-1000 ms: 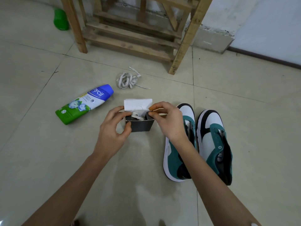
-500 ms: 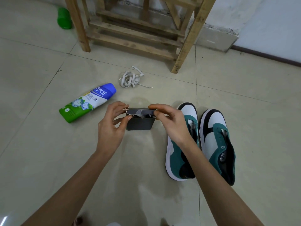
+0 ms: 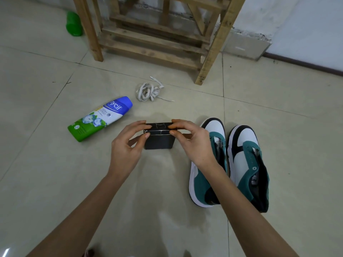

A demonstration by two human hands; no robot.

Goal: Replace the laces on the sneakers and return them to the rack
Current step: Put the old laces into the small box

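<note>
The left hand (image 3: 126,145) and right hand (image 3: 193,143) hold a black box (image 3: 159,142), fingers (image 3: 141,125) pinching its top edge at both ends. Two sneakers (image 3: 245,164) stand nearby on the floor (image 3: 55,182).

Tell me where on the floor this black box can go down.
Widest bare floor for the black box: left of the left hand, on the near side of the bottle. Also open: the tiles right of the sneakers. Tighter: the strip bounded by the bottle, the loose laces, the rack legs and the sneaker toes.
</note>
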